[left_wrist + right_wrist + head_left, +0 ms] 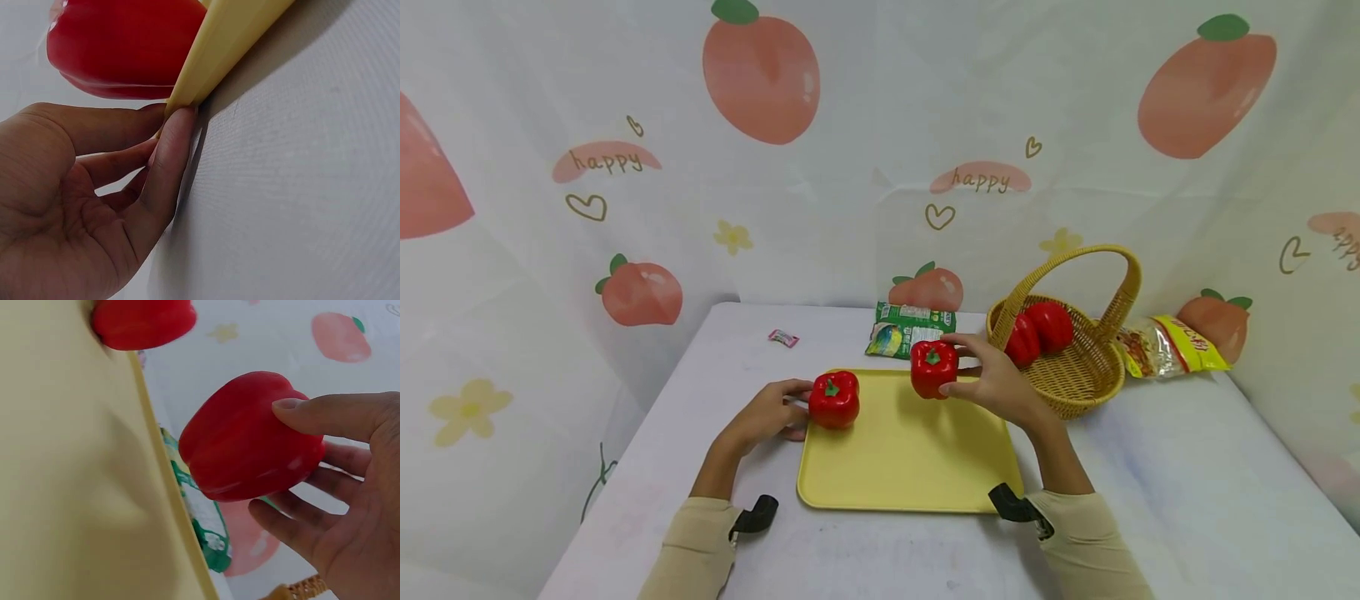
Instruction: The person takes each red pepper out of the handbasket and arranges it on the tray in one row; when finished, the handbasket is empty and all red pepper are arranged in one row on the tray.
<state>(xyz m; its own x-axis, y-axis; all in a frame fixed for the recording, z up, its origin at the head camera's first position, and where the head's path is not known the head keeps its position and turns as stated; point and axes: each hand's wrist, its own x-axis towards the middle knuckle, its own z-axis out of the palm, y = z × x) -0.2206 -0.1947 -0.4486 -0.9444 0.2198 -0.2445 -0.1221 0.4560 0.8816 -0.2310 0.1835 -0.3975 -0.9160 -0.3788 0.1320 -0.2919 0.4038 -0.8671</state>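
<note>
My left hand [769, 412] pinches the left rim of a yellow tray [910, 462]; in the left wrist view, thumb and fingers close on the tray edge [215, 50]. Just inside that rim a red bell pepper [833, 403] sits on the tray, beside the hand. My right hand [1000, 382] holds a second red bell pepper [929, 373] above the tray's far right part. Seen from the right wrist, that pepper [250, 440] hangs apart from the tray, with the thumb on one side and the fingers on the other.
To the right stands a wicker basket [1078, 371] with a tall handle and more red bell peppers [1049, 327] inside. Behind the tray lies a green packet [898, 329]. A small pink wrapped sweet [783, 337] is at the back left; a yellow food bag [1180, 346] lies right of the basket.
</note>
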